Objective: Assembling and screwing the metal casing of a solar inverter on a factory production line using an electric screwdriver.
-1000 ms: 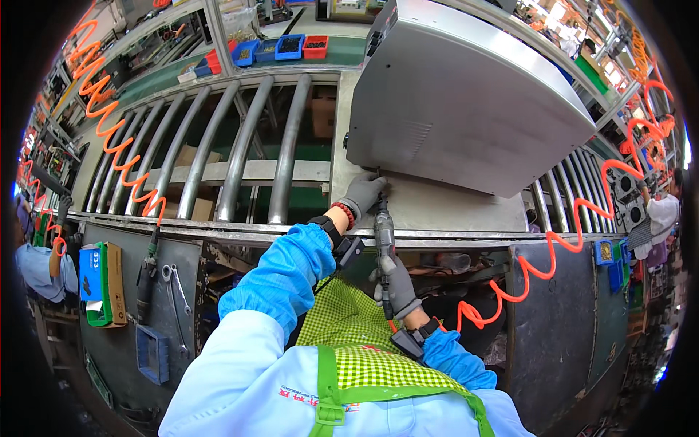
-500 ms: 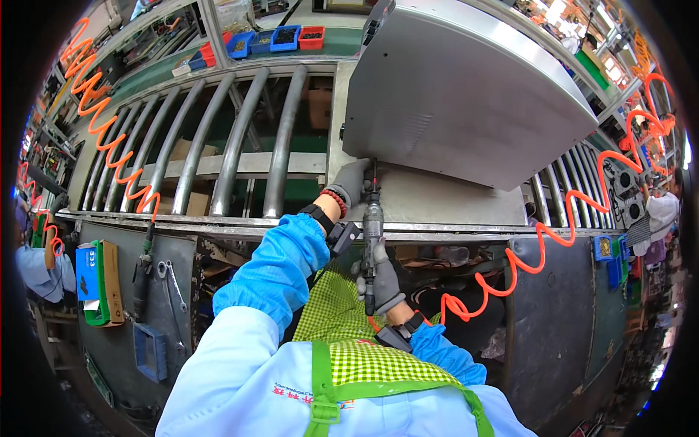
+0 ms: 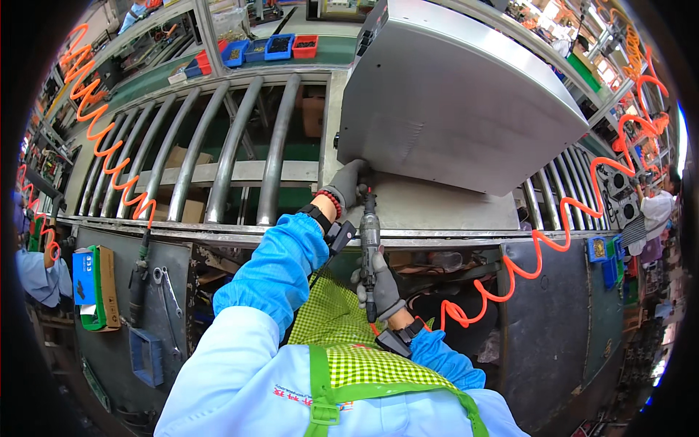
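Note:
A large grey sheet-metal case [image 3: 451, 102] sits tilted on the flat metal plate [image 3: 444, 207] of the work line. At its lower left corner is my left hand [image 3: 348, 183], in a grey glove, its bent fingers closed on the edge; the fingertips are partly hidden. My right hand [image 3: 384, 288], gloved too, wraps the lower part of a dark in-line power screwdriver [image 3: 370, 231]. The tool stands nearly upright in the picture. Its reddish tip lies just below the case's edge, beside my left fingers, apart from the case.
Metal rollers [image 3: 240, 149] run left of the plate. An orange coiled hose [image 3: 513, 269] hangs at the right, another [image 3: 109, 156] at the left above a second driver [image 3: 138, 280]. Wrenches [image 3: 169, 291] lie near a blue tray [image 3: 147, 357]. Small bins [image 3: 280, 46] hold parts at the back.
The screwdriver has drawn back toward me, its tip away from the case's lower edge. My left hand stays by the corner. The whole view has shifted slightly.

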